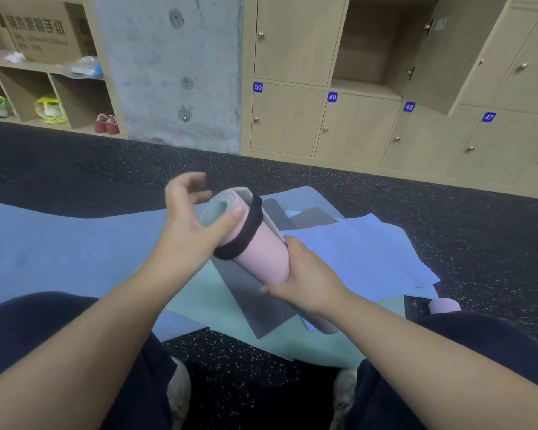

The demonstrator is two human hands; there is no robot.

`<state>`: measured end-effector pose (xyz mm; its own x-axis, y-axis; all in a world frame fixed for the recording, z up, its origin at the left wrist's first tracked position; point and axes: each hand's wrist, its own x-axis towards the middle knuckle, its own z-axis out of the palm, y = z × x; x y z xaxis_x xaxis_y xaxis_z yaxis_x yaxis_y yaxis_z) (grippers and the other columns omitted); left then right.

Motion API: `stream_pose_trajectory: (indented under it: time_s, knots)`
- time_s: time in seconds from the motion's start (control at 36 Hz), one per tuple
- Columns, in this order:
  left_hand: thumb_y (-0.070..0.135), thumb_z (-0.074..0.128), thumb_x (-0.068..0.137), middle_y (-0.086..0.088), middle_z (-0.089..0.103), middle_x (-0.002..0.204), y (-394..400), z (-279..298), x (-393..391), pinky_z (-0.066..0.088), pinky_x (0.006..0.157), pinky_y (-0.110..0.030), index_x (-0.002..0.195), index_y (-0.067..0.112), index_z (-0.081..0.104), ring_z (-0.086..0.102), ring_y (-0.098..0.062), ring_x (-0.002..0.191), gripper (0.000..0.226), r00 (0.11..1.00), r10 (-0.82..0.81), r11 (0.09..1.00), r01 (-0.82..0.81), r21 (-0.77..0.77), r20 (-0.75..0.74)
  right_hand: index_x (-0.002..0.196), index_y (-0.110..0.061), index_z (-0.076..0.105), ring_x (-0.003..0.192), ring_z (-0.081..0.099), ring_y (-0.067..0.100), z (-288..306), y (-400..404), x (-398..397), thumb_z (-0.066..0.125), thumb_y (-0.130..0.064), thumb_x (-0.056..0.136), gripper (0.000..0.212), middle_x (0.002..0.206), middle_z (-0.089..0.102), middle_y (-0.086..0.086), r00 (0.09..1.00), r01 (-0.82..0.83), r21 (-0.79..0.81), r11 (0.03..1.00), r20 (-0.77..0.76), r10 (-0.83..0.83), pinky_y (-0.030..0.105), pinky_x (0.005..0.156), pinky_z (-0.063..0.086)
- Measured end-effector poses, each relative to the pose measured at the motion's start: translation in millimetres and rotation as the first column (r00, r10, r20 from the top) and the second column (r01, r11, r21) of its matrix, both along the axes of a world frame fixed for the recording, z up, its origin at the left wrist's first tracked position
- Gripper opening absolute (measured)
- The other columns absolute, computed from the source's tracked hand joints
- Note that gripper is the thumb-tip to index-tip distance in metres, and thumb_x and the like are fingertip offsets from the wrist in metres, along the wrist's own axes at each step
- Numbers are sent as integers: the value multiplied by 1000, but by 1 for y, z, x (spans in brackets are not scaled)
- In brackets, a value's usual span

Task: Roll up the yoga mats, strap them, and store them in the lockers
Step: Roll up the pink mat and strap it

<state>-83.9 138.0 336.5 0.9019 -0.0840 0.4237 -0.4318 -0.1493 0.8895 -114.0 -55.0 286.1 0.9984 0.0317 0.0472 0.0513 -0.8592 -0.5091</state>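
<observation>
A rolled pink yoga mat [261,259] is held tilted above the floor, its spiral end pointing up and away from me. A black strap [246,240] circles it near that end. My right hand [305,280] grips the roll at its middle from the right side. My left hand [190,218] sits at the strapped end, thumb lying on the mat beside the strap, fingers loosely spread in the air. The lower end of the roll is hidden behind my right forearm.
Flat mats lie on the floor below: blue [59,243], teal [199,293], grey [255,302] and light purple [370,252]. Another pink roll [444,305] lies by my right knee. Wooden lockers stand ahead; one [373,48] is open. A concrete pillar [174,66] and shoe shelves [44,97] stand left.
</observation>
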Motion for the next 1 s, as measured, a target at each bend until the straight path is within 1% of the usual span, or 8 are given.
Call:
stream_pose_trajectory:
  time_s: [0.08,0.17,0.28,0.47,0.64,0.72,0.81,1.0]
  knots:
    - [53,71,57,6,43,128,-5,-3,2,47,80,-16,120,24,26,59,-4,107,82,999,-8,993,2,-115,-46,123,-23,41,105,56,19,1,5,2,79,-49,69,71,118,56,-5,999,40,98,994,15,-42,40,86,49]
    - [33,81,73,-1,51,127,-11,-7,7,48,78,-15,121,21,25,61,4,99,75,992,-48,978,24,-205,-113,122,-23,42,105,57,17,2,11,1,78,-51,69,70,117,57,-7,999,41,159,986,18,-44,40,86,50]
    - [12,68,85,-7,56,127,-13,-11,13,48,83,-17,112,17,28,60,2,103,48,989,-27,976,-5,-217,-144,120,-25,43,102,57,16,6,16,-2,75,-53,71,66,116,58,-8,999,28,194,981,23,-33,39,86,50]
    - [24,73,83,4,47,115,-15,-24,6,37,96,-24,109,22,37,46,-9,112,45,985,165,974,-171,147,54,118,-26,45,98,59,15,12,14,3,73,-56,70,63,108,60,-10,997,69,223,972,24,-76,39,83,52]
    - [23,69,86,14,48,88,-13,-15,7,33,77,-7,95,26,46,37,-5,94,25,968,207,944,-236,229,142,123,-23,44,104,59,18,12,15,2,69,-59,65,73,115,60,-7,998,66,245,967,6,-70,42,85,51]
    - [29,65,88,11,53,80,-11,-15,8,32,73,-18,82,23,54,38,-11,94,14,965,180,914,-236,331,191,116,-22,45,100,59,20,12,15,4,71,-58,69,65,111,60,-5,996,80,201,976,9,-83,43,83,51]
    - [46,56,85,12,52,72,-13,-15,5,35,75,-33,75,21,58,39,-17,88,27,939,138,856,-273,438,315,111,-23,45,99,56,24,10,17,5,69,-61,70,61,107,57,-3,994,106,114,988,15,-109,44,82,50]
    - [30,70,86,4,54,80,-19,-17,-1,12,68,-30,84,18,64,27,-13,87,14,893,131,732,-380,565,431,118,-22,40,107,45,28,13,23,4,66,-64,73,67,110,51,2,984,171,-79,982,66,-166,43,87,44]
